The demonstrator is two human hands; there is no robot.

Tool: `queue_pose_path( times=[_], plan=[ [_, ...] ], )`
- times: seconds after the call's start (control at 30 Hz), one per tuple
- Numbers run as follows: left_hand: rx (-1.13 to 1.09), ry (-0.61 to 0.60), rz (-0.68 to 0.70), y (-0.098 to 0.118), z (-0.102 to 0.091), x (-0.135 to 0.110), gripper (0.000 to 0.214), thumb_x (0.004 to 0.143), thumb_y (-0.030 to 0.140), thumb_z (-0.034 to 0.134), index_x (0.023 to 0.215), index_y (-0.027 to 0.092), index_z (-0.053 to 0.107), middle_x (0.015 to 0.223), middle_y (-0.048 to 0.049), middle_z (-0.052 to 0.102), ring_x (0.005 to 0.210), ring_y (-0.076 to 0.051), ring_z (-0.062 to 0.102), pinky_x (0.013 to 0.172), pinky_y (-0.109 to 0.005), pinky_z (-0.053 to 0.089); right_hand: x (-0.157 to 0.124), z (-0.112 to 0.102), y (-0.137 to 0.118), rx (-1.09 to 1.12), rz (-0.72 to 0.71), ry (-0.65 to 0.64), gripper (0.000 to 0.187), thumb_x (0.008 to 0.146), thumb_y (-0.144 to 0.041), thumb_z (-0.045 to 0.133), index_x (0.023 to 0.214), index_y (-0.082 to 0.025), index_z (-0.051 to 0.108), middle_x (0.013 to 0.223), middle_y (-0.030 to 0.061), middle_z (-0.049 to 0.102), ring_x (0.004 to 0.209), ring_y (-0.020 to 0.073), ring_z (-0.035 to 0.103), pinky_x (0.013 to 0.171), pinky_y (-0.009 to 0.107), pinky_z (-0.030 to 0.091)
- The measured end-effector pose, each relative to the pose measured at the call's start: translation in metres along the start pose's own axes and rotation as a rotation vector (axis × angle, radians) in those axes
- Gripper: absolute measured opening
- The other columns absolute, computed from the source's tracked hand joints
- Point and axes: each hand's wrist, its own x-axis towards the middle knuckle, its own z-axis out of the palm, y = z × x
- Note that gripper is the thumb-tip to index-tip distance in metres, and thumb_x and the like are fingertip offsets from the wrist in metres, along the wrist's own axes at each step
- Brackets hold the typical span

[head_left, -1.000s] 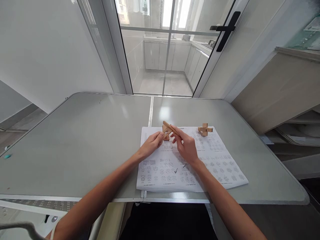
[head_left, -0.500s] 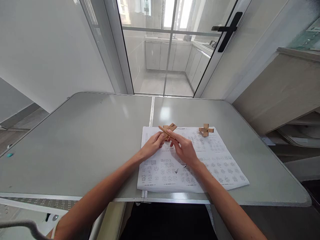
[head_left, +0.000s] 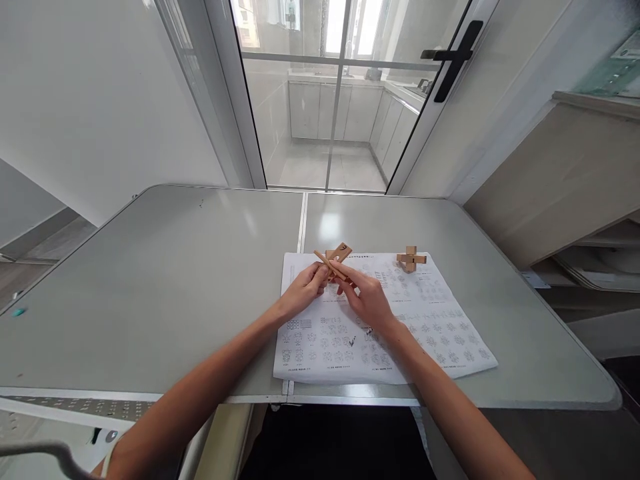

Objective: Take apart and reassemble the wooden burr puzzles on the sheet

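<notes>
My left hand (head_left: pixel 306 287) and my right hand (head_left: pixel 366 293) meet above the upper left part of a printed sheet (head_left: pixel 330 327). Between them are flat wooden puzzle pieces (head_left: pixel 343 251) that cross each other, one with a dark mark on its end. The fingers of both hands are closed on these pieces, the left from the lower left and the right from the right side. My fingers hide where the pieces join. A small assembled wooden puzzle (head_left: pixel 411 259), cross-shaped, stands on the sheet's upper right part, apart from my hands.
The sheet, covered in small diagrams, lies on a grey folding table (head_left: pixel 200 287) with a seam down the middle. A small teal bit (head_left: pixel 19 312) is near the left edge. Beyond the table is a glazed door (head_left: pixel 340 127); a wooden shelf unit (head_left: pixel 560 180) stands to the right.
Both hands keep their hold, with the crossed pieces tilting slightly between the fingers. The whole view has shifted a little; the standing puzzle and the sheet stay in place.
</notes>
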Motion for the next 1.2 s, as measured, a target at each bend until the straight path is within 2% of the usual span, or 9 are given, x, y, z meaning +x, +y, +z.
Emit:
queue_pose_path(
  times=[0.13,0.23,0.37,0.6,0.7,0.8,0.93,1.07,1.2],
  plan=[
    [-0.068,0.0,0.004,0.001,-0.001,0.001,0.048,0.096,0.066,0.057,0.102,0.018,0.056,0.071,0.006,0.035,0.059,-0.01,0.03,0.055,-0.026,0.028,0.001,0.001,-0.001,-0.018,0.04,0.012,0.039,0.108,-0.037,0.047,0.144,-0.03,0.061,0.115,0.0049,0.078,0.075,0.0188,0.072,0.074,0.035,0.06],
    [-0.119,0.044,0.011,0.004,-0.001,0.001,0.048,0.096,0.065,0.06,0.1,0.017,0.057,0.069,0.0066,0.031,0.058,-0.01,0.028,0.055,-0.025,0.027,0.001,0.001,-0.001,-0.036,0.049,0.051,0.036,0.107,-0.04,0.051,0.139,-0.028,0.062,0.111,0.0058,0.078,0.072,0.0187,0.072,0.068,0.033,0.059],
    [-0.174,0.102,0.023,0.006,-0.001,0.001,0.05,0.093,0.066,0.064,0.098,0.017,0.059,0.068,0.0078,0.027,0.057,-0.009,0.025,0.054,-0.024,0.025,0.001,0.002,0.002,-0.041,0.005,0.085,0.032,0.107,-0.04,0.052,0.135,-0.027,0.061,0.102,0.0049,0.078,0.069,0.018,0.071,0.062,0.031,0.058],
    [-0.208,0.108,0.022,0.005,0.0,0.002,0.051,0.089,0.067,0.069,0.092,0.018,0.056,0.067,0.0082,0.027,0.055,-0.009,0.024,0.052,-0.024,0.022,0.002,0.003,0.003,-0.086,0.03,0.114,0.025,0.107,-0.038,0.052,0.126,-0.026,0.063,0.099,0.0046,0.076,0.068,0.0178,0.07,0.062,0.032,0.056],
    [-0.201,0.117,0.028,0.005,0.001,0.002,0.05,0.09,0.067,0.068,0.091,0.018,0.056,0.067,0.0081,0.026,0.056,-0.009,0.024,0.053,-0.024,0.023,0.003,0.003,0.007,-0.158,0.036,0.141,0.021,0.106,-0.035,0.052,0.12,-0.025,0.064,0.101,0.0064,0.074,0.079,0.0211,0.071,0.068,0.035,0.057],
    [-0.192,0.109,0.036,0.005,0.001,0.002,0.051,0.091,0.067,0.067,0.092,0.018,0.056,0.068,0.0079,0.027,0.056,-0.009,0.024,0.053,-0.024,0.022,0.004,0.004,0.01,-0.223,0.018,0.138,0.021,0.104,-0.033,0.055,0.12,-0.024,0.064,0.113,0.0107,0.069,0.099,0.0265,0.069,0.084,0.042,0.058],
    [-0.181,0.103,0.059,0.005,0.001,0.002,0.05,0.091,0.067,0.066,0.093,0.017,0.057,0.068,0.0077,0.027,0.057,-0.009,0.024,0.054,-0.024,0.023,0.003,0.007,0.014,-0.293,-0.012,0.055,0.032,0.098,-0.031,0.063,0.129,-0.024,0.063,0.131,0.0141,0.062,0.123,0.0329,0.059,0.104,0.051,0.052],
    [-0.179,0.116,0.093,0.006,0.0,0.002,0.048,0.092,0.066,0.066,0.093,0.018,0.057,0.068,0.0077,0.026,0.057,-0.009,0.022,0.054,-0.024,0.024,0.001,0.011,0.015,-0.367,-0.031,-0.034,0.037,0.099,-0.034,0.064,0.135,-0.025,0.062,0.14,0.0135,0.06,0.131,0.0352,0.053,0.109,0.055,0.047],
    [-0.164,0.134,0.116,0.006,-0.001,0.002,0.048,0.094,0.066,0.063,0.095,0.018,0.059,0.068,0.0075,0.026,0.057,-0.01,0.023,0.054,-0.025,0.024,0.001,0.01,0.014,-0.384,-0.019,-0.039,0.032,0.1,-0.032,0.062,0.132,-0.024,0.063,0.14,0.0132,0.061,0.131,0.0347,0.053,0.108,0.055,0.046]
  ],
)
